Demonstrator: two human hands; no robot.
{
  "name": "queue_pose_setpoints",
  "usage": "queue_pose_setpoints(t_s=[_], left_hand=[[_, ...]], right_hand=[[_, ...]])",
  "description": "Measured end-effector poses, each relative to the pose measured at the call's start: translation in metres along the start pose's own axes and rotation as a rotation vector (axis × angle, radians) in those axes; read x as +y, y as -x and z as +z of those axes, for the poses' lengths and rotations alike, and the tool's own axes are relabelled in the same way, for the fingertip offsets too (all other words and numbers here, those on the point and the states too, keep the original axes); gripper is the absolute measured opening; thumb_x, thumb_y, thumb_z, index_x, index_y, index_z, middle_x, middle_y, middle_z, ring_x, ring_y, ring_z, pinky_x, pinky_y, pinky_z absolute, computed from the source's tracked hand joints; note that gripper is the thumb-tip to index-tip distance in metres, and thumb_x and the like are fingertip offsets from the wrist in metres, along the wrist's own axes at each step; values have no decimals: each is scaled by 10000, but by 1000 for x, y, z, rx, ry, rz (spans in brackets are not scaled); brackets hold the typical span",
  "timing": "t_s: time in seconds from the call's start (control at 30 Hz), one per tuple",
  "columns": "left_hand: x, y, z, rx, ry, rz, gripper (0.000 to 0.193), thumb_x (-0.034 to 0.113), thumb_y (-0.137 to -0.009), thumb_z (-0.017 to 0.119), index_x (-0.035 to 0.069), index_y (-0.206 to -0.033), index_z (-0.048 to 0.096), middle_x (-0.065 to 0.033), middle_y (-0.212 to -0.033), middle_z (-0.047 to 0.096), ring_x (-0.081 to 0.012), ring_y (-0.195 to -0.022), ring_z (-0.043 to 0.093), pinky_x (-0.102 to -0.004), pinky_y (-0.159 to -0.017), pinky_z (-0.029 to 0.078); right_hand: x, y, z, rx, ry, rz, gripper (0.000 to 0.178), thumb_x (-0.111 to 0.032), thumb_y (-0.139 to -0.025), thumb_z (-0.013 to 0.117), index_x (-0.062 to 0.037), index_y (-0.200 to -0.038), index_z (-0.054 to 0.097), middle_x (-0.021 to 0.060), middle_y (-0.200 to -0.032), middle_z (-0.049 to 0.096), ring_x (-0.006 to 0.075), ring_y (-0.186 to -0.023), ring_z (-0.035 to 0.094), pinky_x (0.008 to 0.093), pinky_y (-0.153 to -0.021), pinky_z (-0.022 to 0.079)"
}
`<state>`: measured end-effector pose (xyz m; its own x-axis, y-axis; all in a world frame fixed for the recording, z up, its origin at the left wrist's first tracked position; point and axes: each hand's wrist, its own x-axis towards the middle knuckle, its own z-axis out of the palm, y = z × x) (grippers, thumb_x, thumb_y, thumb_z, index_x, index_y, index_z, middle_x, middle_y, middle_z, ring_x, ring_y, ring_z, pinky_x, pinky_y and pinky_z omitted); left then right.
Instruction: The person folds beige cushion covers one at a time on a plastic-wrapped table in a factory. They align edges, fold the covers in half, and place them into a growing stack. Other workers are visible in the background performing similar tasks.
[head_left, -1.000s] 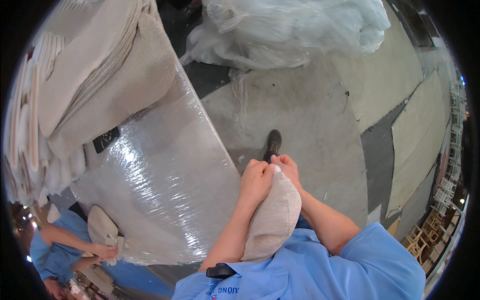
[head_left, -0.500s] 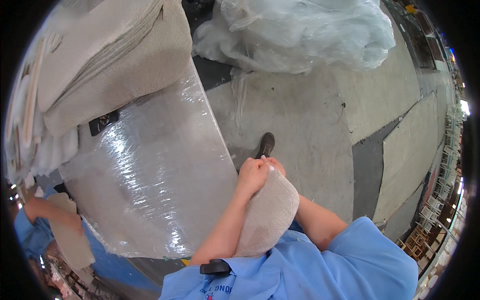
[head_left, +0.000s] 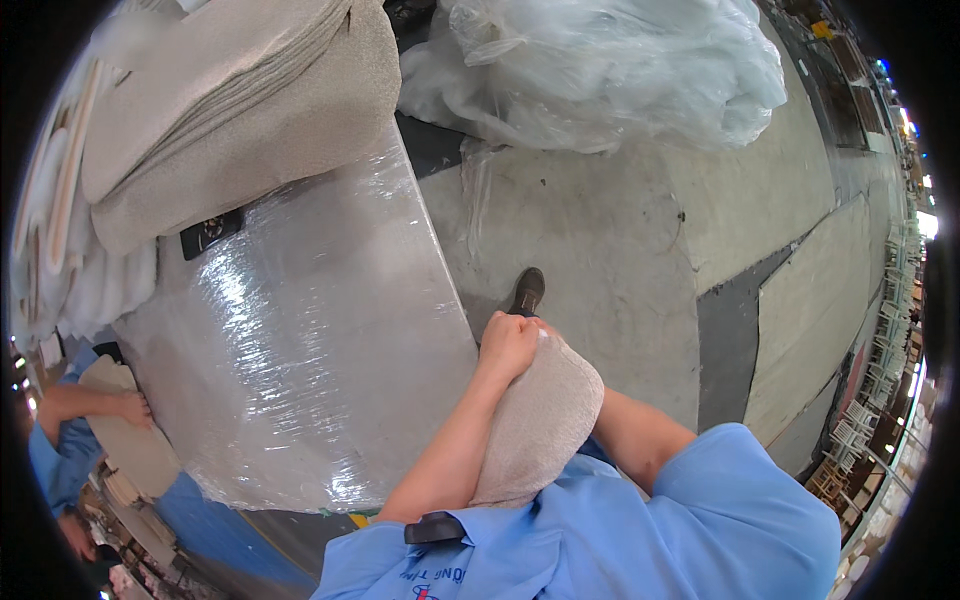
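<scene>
Gripping the narrow upper end of a beige cloth, the left hand is closed and close against the right hand, which is mostly hidden behind the cloth, so I cannot tell how its fingers stand. The cloth reaches down to the blue shirt, just right of a plastic-wrapped desk bearing a stack of beige pieces; at far left, another person's hand touches a similar piece.
</scene>
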<state>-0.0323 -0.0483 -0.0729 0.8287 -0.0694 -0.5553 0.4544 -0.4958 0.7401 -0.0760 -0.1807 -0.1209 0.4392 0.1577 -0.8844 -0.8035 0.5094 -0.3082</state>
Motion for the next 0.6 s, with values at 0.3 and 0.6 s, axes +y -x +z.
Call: queue_pose_setpoints(t_s=[0.3, 0.6], left_hand=[[20, 34, -50, -138, 249, -139, 479, 415, -1036, 592, -37, -1054, 748, -247, -996, 757, -367, -899, 733, -466, -816, 553], [-22, 160, -104, -258, -200, -352, 450, 456, -1013, 660, 9, -1003, 717, -233, -1002, 699, -380, -993, 690, -476, -879, 525]], right_hand=[[-3, 31, 10, -77, -5, 42, 182, -322, -1070, 683, -161, -989, 708, -21, -838, 681, 161, -760, 664, 363, -706, 552], [-16, 65, 15, -148, 89, 63, 171, -324, -1078, 663, -183, -1012, 734, -27, -851, 687, 182, -782, 673, 386, -734, 562]])
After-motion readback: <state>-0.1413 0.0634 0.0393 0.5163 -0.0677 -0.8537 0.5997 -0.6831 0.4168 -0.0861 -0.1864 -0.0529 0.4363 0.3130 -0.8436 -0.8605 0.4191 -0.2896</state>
